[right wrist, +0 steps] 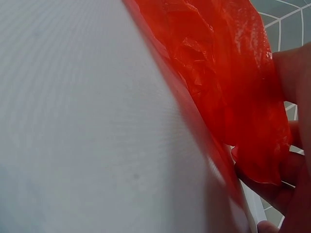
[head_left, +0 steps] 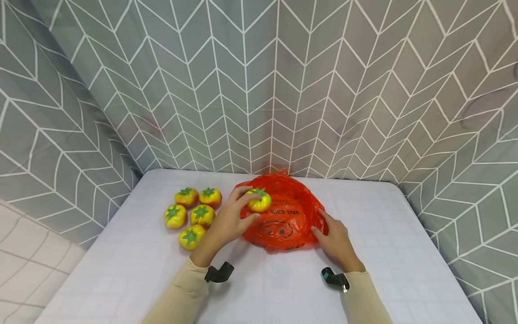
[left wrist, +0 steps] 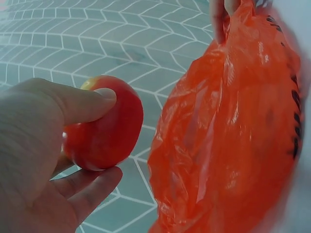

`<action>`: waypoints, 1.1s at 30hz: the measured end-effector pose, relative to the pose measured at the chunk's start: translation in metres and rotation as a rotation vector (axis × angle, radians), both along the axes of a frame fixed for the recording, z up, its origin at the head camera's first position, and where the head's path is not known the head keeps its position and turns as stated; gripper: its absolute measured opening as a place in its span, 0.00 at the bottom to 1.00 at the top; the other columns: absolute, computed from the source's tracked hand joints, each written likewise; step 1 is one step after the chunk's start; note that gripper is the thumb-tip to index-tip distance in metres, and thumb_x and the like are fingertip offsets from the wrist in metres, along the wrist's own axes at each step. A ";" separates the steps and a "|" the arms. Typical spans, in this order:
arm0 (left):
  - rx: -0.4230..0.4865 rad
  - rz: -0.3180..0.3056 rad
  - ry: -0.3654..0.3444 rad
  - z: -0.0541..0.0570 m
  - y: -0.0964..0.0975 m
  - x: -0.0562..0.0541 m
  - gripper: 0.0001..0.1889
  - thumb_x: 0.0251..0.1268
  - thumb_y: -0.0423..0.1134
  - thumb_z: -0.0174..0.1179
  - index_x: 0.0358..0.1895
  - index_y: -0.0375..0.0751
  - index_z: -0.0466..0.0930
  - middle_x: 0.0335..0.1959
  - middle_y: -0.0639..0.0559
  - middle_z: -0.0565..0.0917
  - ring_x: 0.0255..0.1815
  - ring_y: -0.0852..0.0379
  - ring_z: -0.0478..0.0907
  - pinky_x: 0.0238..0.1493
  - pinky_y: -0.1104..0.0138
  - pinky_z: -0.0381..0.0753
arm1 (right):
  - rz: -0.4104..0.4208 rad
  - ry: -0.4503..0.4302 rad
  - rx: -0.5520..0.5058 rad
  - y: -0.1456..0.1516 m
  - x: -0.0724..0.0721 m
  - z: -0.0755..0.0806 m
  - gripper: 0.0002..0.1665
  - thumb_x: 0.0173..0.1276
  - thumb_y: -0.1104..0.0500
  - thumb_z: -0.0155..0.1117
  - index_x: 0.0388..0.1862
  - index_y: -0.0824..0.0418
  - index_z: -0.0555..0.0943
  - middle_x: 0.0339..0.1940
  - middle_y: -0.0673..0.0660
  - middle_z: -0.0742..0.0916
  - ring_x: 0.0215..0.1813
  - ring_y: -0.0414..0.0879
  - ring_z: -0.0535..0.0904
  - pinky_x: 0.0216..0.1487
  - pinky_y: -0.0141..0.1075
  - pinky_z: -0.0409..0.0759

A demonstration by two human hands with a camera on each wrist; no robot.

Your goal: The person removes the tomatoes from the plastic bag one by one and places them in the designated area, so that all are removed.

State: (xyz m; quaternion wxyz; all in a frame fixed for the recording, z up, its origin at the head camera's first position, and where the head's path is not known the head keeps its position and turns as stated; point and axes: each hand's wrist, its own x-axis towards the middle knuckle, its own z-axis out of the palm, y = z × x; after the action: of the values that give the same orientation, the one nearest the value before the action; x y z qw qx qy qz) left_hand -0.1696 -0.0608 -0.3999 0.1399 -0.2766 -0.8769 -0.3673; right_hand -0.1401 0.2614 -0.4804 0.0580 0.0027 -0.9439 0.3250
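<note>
My left hand (head_left: 232,217) holds a glossy red-and-yellow tomato (head_left: 259,200) with a green star-shaped top, above the left part of a red plastic bag (head_left: 283,208). In the left wrist view, the thumb lies across the tomato's (left wrist: 109,128) red side and fingers show beneath it. The bag spreads wide on the table, with dark print on it. At its right edge, my right hand (head_left: 335,236) grips the thin plastic. The right wrist view shows the bag's edge (right wrist: 257,141) between the fingers, part of them hidden behind it.
Several more tomatoes (head_left: 203,215) stand in a cluster on the white table (head_left: 279,288), left of the bag and beside my left forearm. A grey curtain (head_left: 259,90) with white zigzag lines rises behind the table's back edge and along the sides.
</note>
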 end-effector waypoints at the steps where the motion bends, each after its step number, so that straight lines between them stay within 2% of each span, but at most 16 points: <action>1: 0.000 0.005 -0.003 -0.001 -0.001 0.000 0.23 0.60 0.39 0.72 0.59 0.54 0.80 0.67 0.50 0.69 0.62 0.48 0.75 0.58 0.55 0.80 | 0.001 0.004 0.000 0.000 0.000 0.000 0.38 0.72 0.51 0.61 0.77 0.61 0.64 0.69 0.67 0.75 0.64 0.64 0.69 0.66 0.64 0.65; 9: 0.008 0.031 -0.041 -0.006 -0.013 0.001 0.22 0.60 0.39 0.72 0.58 0.55 0.81 0.67 0.50 0.70 0.64 0.47 0.72 0.58 0.52 0.80 | -0.005 -0.003 -0.016 -0.001 0.001 -0.001 0.38 0.73 0.50 0.60 0.78 0.60 0.63 0.70 0.66 0.75 0.65 0.63 0.69 0.66 0.64 0.65; 15: 0.047 0.071 -0.028 -0.010 -0.033 0.004 0.22 0.60 0.38 0.72 0.58 0.51 0.81 0.67 0.46 0.71 0.65 0.46 0.71 0.61 0.48 0.77 | 0.001 0.001 -0.027 -0.002 0.000 0.002 0.38 0.73 0.49 0.60 0.78 0.59 0.63 0.69 0.66 0.75 0.65 0.63 0.68 0.66 0.65 0.65; 19: 0.073 0.067 -0.048 -0.012 -0.047 0.007 0.22 0.61 0.38 0.71 0.58 0.51 0.80 0.68 0.45 0.70 0.64 0.47 0.72 0.57 0.49 0.79 | -0.001 0.000 -0.021 -0.001 0.001 0.002 0.38 0.72 0.50 0.60 0.77 0.60 0.64 0.69 0.66 0.76 0.65 0.63 0.69 0.65 0.65 0.66; 21: 0.084 0.062 -0.058 -0.013 -0.054 0.008 0.22 0.61 0.38 0.71 0.59 0.50 0.80 0.68 0.45 0.70 0.62 0.47 0.73 0.51 0.50 0.82 | -0.008 -0.001 -0.021 0.000 0.002 0.001 0.38 0.72 0.50 0.61 0.77 0.60 0.64 0.69 0.66 0.75 0.65 0.63 0.69 0.66 0.65 0.66; 24: 0.088 0.077 -0.059 -0.015 -0.065 0.009 0.22 0.60 0.38 0.71 0.58 0.50 0.80 0.68 0.44 0.70 0.62 0.47 0.73 0.50 0.51 0.83 | -0.002 -0.003 -0.020 0.000 0.001 0.000 0.38 0.72 0.50 0.61 0.77 0.60 0.64 0.70 0.66 0.75 0.66 0.63 0.69 0.66 0.65 0.65; 28: 0.070 0.116 -0.050 -0.015 -0.078 0.012 0.22 0.60 0.38 0.71 0.58 0.50 0.80 0.68 0.44 0.71 0.67 0.47 0.69 0.57 0.51 0.80 | 0.002 -0.018 -0.035 0.000 0.001 0.001 0.39 0.73 0.49 0.60 0.78 0.59 0.63 0.72 0.66 0.73 0.68 0.65 0.67 0.67 0.66 0.64; 33: 0.070 0.149 -0.067 -0.014 -0.094 0.017 0.23 0.61 0.36 0.71 0.59 0.48 0.80 0.69 0.43 0.70 0.69 0.43 0.66 0.59 0.47 0.78 | 0.003 -0.013 -0.050 0.000 0.001 0.002 0.39 0.74 0.49 0.59 0.78 0.59 0.62 0.73 0.66 0.71 0.70 0.66 0.66 0.69 0.65 0.62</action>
State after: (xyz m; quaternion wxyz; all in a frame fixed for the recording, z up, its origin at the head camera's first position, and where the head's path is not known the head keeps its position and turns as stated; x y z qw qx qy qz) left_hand -0.1525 -0.1546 -0.4142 0.1470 -0.1932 -0.8859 -0.3954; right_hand -0.1389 0.2614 -0.4784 0.0514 0.0005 -0.9358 0.3488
